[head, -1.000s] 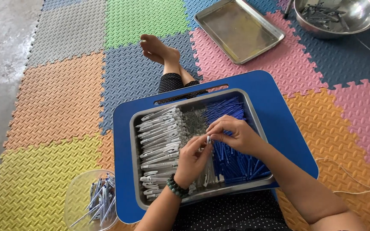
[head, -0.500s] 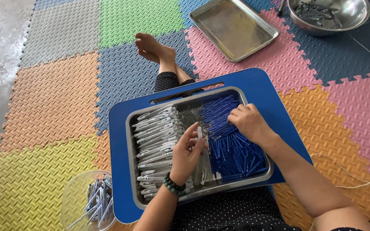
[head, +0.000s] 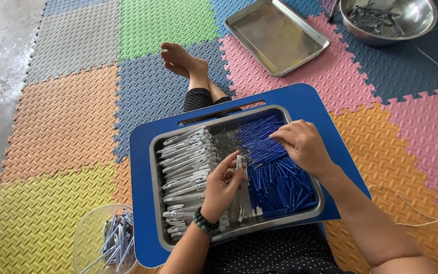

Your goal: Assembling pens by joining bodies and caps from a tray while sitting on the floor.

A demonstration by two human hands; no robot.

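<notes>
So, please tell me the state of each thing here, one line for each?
Left hand: holds a small white part upright.
Right hand: fingertips down on the blue rods.
Metal tray: filled in three sorted groups.
Second tray: empty.
Steel bowl: holds dark parts.

No packages, labels, signs or screens anywhere (none visible).

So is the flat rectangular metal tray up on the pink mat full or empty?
Empty: the flat rectangular metal tray shows only its bare, dull bottom, nothing lying in it.
</notes>
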